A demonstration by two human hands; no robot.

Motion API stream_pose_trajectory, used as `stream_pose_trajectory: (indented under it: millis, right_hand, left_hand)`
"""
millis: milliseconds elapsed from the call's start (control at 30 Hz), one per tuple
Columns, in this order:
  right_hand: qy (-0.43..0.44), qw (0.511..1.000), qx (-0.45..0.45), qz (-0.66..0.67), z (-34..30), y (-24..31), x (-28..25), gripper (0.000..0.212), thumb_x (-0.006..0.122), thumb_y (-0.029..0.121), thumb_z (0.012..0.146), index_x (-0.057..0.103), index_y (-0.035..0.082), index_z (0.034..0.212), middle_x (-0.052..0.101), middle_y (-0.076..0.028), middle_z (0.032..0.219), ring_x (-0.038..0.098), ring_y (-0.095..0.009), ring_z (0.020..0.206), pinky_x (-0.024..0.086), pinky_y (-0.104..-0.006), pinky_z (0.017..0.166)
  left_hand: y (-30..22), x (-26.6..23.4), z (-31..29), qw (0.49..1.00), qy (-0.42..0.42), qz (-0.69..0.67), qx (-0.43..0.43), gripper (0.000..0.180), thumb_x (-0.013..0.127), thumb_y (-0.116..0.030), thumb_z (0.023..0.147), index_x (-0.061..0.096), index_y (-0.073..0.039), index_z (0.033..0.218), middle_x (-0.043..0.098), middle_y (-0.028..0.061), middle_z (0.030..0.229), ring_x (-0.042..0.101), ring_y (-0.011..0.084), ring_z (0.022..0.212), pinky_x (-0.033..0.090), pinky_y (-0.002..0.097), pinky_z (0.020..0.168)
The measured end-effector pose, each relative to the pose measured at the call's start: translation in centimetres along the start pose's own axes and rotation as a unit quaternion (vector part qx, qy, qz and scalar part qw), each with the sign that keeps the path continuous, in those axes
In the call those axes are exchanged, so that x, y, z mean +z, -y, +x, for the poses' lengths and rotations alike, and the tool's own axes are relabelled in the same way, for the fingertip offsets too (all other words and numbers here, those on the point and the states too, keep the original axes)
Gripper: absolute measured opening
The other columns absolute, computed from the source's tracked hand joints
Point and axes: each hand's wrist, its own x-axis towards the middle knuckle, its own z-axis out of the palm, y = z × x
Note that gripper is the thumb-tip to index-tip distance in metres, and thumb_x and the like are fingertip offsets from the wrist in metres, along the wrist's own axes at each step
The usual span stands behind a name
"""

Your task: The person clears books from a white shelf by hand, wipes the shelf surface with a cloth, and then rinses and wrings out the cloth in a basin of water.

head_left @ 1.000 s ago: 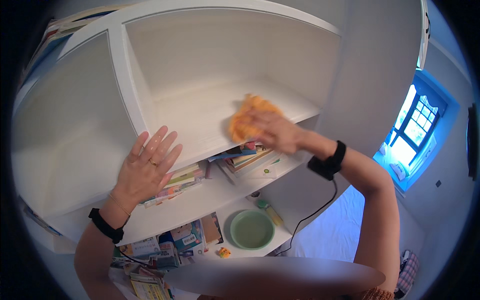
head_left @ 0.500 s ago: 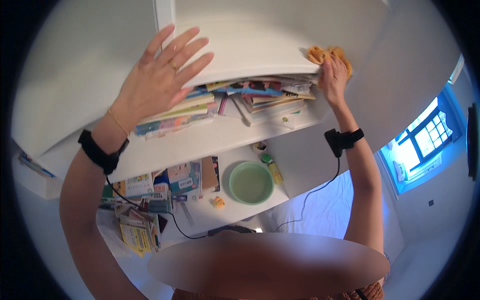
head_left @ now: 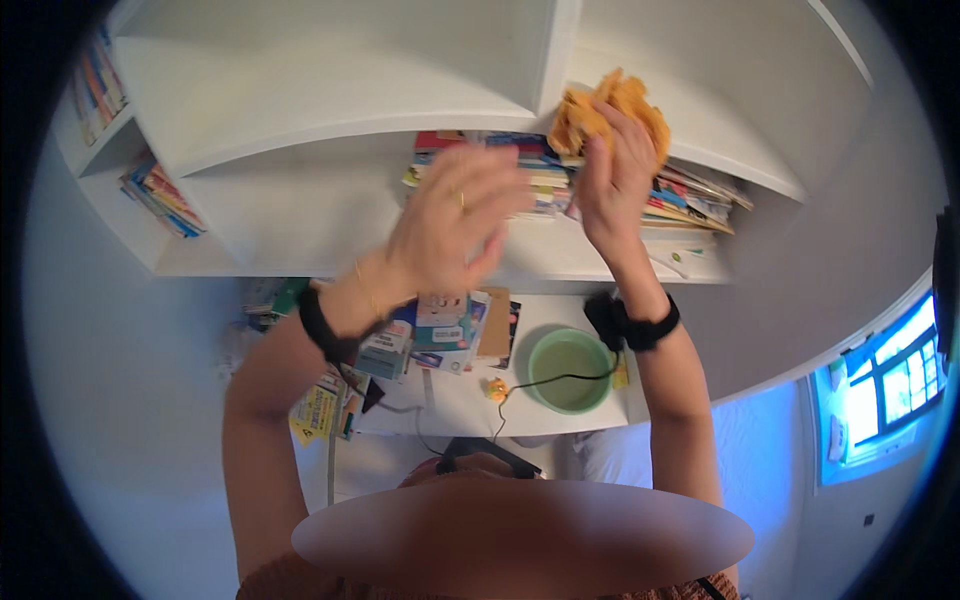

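My right hand [head_left: 618, 185] is closed on a crumpled orange cloth [head_left: 640, 102] at the front edge of the upper white shelf [head_left: 690, 150], just right of an upright divider [head_left: 556, 60]. My left hand [head_left: 450, 220], smeared a little by motion, hovers in front of the lower compartment. Its fingers are stretched out and nothing is in them. Behind it, stacked books [head_left: 545, 180] lie in that compartment, partly hidden by both hands. More books and papers [head_left: 690, 200] lean to the right of my right hand.
On the desk below stands a pale green basin [head_left: 533, 375] with liquid in it, a cable crossing over it. Beside it are a small orange-yellow item [head_left: 497, 389] and several books [head_left: 440, 325]. Side shelves at the left hold more books [head_left: 160, 195]. A window [head_left: 885, 375] glows at the right.
The view has swung to the right along the shelves. My right hand and the cloth have gone from the shelf's right corner to beside the divider. My left hand has come down off the upper shelf.
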Motion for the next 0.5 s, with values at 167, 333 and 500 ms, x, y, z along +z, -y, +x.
stream_pose_trajectory:
  millis: [167,333,500]
  right_hand:
    - [0.043,0.604,0.557,0.568,-7.9,6.7,-1.7,0.035,0.042,0.029,0.090,0.050,0.003,0.112,0.057,-0.007,0.105,0.055,-0.017,0.092,0.045,-0.0304,0.080]
    - [0.060,0.238,0.667,0.703,-10.3,11.2,-1.8,0.037,0.036,0.025,0.092,0.044,0.001,0.119,0.051,-0.014,0.117,0.050,-0.029,0.107,0.039,-0.0397,0.093]
    - [0.161,0.473,0.535,0.681,-9.2,13.4,-1.4,0.046,0.036,0.032,0.092,0.038,0.001,0.125,0.042,-0.014,0.128,0.042,-0.028,0.117,0.032,-0.0416,0.098]
  left_hand:
    - [-4.5,-1.1,-9.5,0.960,0.110,-0.080,-0.244,0.044,0.062,-0.013,0.074,0.047,-0.003,0.114,0.049,0.0130,0.113,0.044,0.0265,0.111,0.037,0.0377,0.092]
    - [-4.0,-2.3,-13.7,0.616,0.021,-0.521,-0.591,0.048,0.046,-0.028,0.090,0.028,-0.004,0.128,0.043,0.0127,0.121,0.042,0.0194,0.111,0.036,0.0311,0.091]
    - [-5.4,-4.7,-13.8,0.730,-0.113,-0.459,-0.494,0.049,0.035,-0.040,0.091,0.032,-0.007,0.128,0.044,0.0108,0.123,0.043,0.0194,0.114,0.035,0.0324,0.094]
